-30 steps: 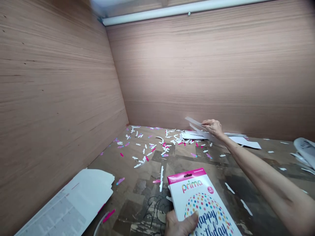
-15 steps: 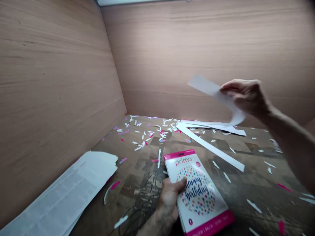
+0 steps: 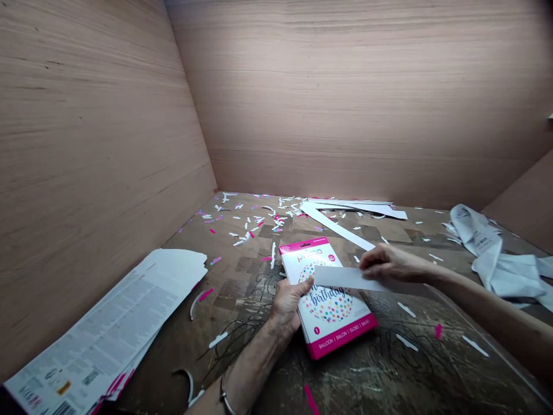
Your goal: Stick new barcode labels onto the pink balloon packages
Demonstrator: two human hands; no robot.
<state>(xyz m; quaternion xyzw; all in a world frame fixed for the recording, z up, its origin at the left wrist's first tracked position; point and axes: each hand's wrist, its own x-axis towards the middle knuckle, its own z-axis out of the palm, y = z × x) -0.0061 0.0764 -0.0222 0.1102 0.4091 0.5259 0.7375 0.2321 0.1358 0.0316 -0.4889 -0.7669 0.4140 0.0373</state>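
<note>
My left hand [image 3: 290,302] grips the left side of a stack of flat balloon packets [image 3: 341,328], its thumb lying on the front. The top packet is white and pink with "birthday" lettering over coloured dots. A white paper strip [image 3: 341,276] crosses that front, covering part of the lettering. Its left end lies by my left thumb; whether the thumb presses on it I cannot tell. My right hand [image 3: 391,264] pinches the strip farther right. Beyond my right hand, the strip's other end is hard to make out behind the forearm.
Several white strips [image 3: 337,226] lie near the back wall [image 3: 345,98]. Flat printed card sheets [image 3: 116,317] rest at the left wall. Crumpled white paper [image 3: 484,245] lies at the right. White and pink scraps [image 3: 246,233] and dark thin strings [image 3: 235,331] litter the wooden surface [image 3: 242,288].
My right hand has come down and left, bringing the raised paper strip across the packet's front. The view has shifted, showing crumpled paper at the right. My left hand keeps its grip on the packets.
</note>
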